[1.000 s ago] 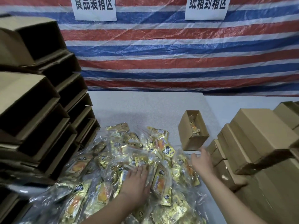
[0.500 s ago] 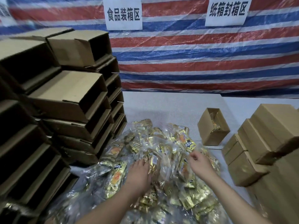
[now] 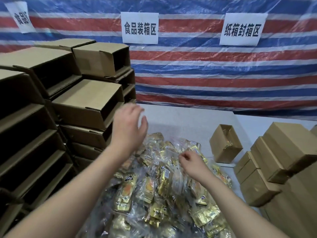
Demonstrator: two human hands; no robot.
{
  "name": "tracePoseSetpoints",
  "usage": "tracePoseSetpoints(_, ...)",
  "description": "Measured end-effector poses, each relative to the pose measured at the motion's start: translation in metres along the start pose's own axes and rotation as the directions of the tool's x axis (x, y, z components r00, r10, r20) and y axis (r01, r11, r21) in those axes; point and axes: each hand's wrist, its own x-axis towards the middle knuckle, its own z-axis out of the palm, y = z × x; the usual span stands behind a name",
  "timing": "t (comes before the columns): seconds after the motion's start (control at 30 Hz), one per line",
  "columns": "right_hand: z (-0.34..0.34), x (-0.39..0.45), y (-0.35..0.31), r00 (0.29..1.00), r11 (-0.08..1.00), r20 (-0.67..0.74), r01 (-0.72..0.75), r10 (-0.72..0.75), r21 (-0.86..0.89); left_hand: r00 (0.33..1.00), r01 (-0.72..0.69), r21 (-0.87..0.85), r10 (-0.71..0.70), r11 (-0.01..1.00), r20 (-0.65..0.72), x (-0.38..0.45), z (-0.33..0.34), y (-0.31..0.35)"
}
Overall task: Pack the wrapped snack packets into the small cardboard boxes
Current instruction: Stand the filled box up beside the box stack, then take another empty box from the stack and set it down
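left hand [image 3: 127, 125] is lifting with fingers spread toward the empty boxes [image 3: 89, 102], likely fetching one; right hand [image 3: 190, 161] is pinching clear wrap over the snack packets [image 3: 154, 189].

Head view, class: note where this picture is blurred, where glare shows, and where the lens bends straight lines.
Head view: the raised left hand is motion-blurred, its fingers smeared; the right hand is sharper. Head view: glare glints off the gold packets and their clear wrap. Head view: wide-angle distortion bows the tarp stripes and tilts the boxes at the left edge.
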Motion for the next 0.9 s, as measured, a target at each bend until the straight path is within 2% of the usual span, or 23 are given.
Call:
tracePoseSetpoints(0.07, -0.009, 0.005, -0.019, 0.999, 0.999, -0.031, 0.04, -0.039, 0.023, 0.998, 0.017, 0.098, -0.012, 0.995, -0.055, 0.04, -0.019, -0.011)
tracePoseSetpoints(0.13, -0.019, 0.012, -0.042, 0.995, 0.996, -0.05, 0.086, -0.086, 0.008, 0.997, 0.074, 0.218, -0.066, 0.973, -0.046, 0.078, -0.035, -0.026)
tracePoseSetpoints(0.27, -0.025, 0.029, -0.095, 0.975, 0.976, -0.074, 0.205, -0.21, -0.072, 0.985, 0.122, 0.533, -0.168, 0.837, 0.04, 0.131, -0.064, -0.066)
tracePoseSetpoints(0.37, -0.023, 0.037, -0.128, 0.963, 0.964, -0.068, 0.257, -0.261, -0.065, 0.962, 0.129, 0.63, -0.251, 0.766, 0.107, 0.15, -0.075, -0.096)
tracePoseSetpoints(0.6, -0.028, 0.048, -0.173, 0.946, 0.948, -0.072, 0.317, -0.318, -0.019, 0.888, 0.186, 0.626, -0.403, 0.758, 0.224, 0.185, -0.058, -0.128)
tracePoseSetpoints(0.73, -0.042, 0.051, -0.196, 0.923, 0.931, -0.127, 0.365, -0.364, -0.013, 0.874, 0.216, 0.611, -0.429, 0.762, 0.227, 0.21, -0.04, -0.132)
tracePoseSetpoints(0.9, -0.064, 0.059, -0.209, 0.915, 0.929, -0.16, 0.367, -0.37, -0.045, 0.87, 0.188, 0.611, -0.419, 0.769, 0.26, 0.238, -0.015, -0.134)
